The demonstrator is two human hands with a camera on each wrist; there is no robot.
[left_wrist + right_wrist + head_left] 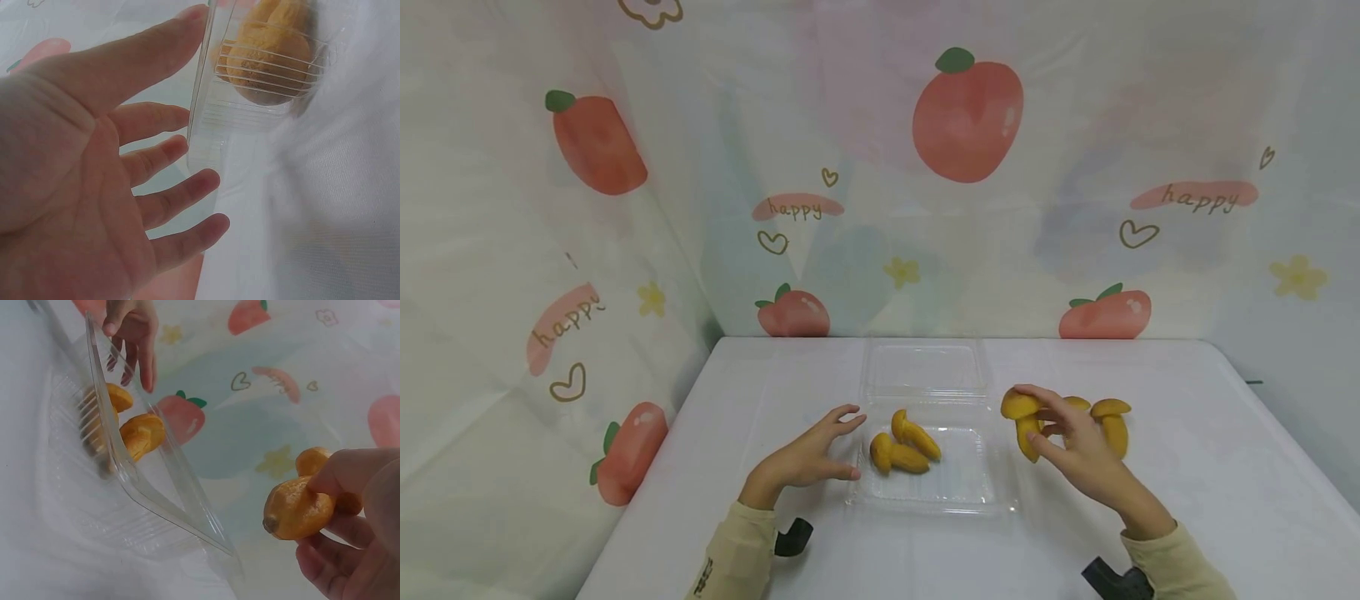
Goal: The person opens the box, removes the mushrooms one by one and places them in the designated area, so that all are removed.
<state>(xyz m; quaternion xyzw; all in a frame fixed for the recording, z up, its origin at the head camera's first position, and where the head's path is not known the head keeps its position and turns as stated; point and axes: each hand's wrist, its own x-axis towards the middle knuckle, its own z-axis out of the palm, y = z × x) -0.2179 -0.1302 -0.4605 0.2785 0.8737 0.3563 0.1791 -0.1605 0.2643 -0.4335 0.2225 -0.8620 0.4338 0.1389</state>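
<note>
A: What's the left hand (808,454) doing?

B: It's hovering beside the left edge of the clear plastic box (966,471), fingers extended and holding nothing. Whether a fingertip is touching the wall, I can't tell.

A: Any risk there?

B: The plastic is looking thin and light, so I'm guessing a stray nudge could skid it. Two yellow mushrooms are lying in the tray's left half; a tilt could roll them together. The lid (922,371) is lying folded back behind the tray, so lifting the front could swing it.

A: And on the right?

B: Just beyond the box's right side, the right hand (1086,454) is pinching a third mushroom (1021,408) between thumb and fingers, cap uppermost. Its surface is looking smooth, so a loose pinch could let it twist free; a low pass could catch the stem on the rim.

A: What's sitting farthest right?

B: Two more mushrooms, one (1112,425) plainer than the other (1077,402), which that hand is partly hiding. A backward sweep could topple them.
</note>
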